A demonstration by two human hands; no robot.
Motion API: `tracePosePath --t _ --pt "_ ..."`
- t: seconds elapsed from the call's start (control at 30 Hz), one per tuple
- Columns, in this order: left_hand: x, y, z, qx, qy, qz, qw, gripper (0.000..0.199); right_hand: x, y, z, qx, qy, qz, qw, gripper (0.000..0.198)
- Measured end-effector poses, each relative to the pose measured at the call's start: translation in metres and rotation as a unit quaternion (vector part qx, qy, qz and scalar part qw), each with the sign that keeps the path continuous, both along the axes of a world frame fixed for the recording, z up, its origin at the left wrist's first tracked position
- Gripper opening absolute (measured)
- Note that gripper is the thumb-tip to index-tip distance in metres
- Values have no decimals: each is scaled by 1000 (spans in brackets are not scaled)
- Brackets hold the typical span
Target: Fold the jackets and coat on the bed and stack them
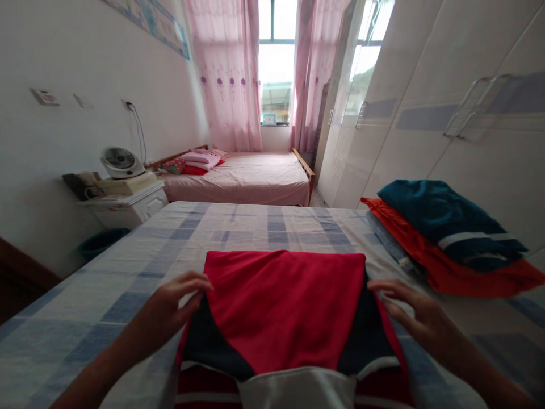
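I view the left hand and right hand touching opposite sides of the red garment, its near end cropped; whether either clamps cloth, I cannot tell.

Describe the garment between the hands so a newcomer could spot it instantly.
Find the blue-and-white bed nearest the camera. Between the left hand and right hand lies the garment: bright red with dark side panels, unlike the teal and orange clothes stacked at right.

Red garment, dark side panels, spread over bedsheet
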State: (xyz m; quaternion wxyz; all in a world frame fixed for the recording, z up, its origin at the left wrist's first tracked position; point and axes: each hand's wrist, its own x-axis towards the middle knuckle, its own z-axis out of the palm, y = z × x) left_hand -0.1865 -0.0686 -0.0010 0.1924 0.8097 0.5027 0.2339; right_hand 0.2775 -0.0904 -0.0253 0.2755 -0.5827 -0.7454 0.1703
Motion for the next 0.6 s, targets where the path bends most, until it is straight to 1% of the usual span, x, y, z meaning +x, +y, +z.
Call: tracePosePath --t 0.03,0.1,0.17,0.23,0.3,0.4,0.5,0.6 --pt "0 21 1 13 -2 31 999 26 2 20 0 6 15 -58 998 37" --pt "4 64 0 4 5 71 997 39 6 62 -6 17 24 -155 987 46" --pt "10 99 -6 -20 14 80 997 47 6 96 -17 20 27 -203 979 48" --pt "16 122 -15 -49 19 69 996 46 5 116 -29 17 39 -212 976 41" --pt "20 132 -24 -78 22 55 995 42 3 123 -40 13 58 -215 975 35" --pt "23 134 -30 -96 22 49 994 35 2 118 -47 9 94 -216 972 35" --pt "23 132 -28 -75 23 61 995 30 1 110 -44 -5 139 -206 969 36" --pt "19 129 -25 -45 29 101 993 29 3 106 -38 -17 210 -200 957 38"
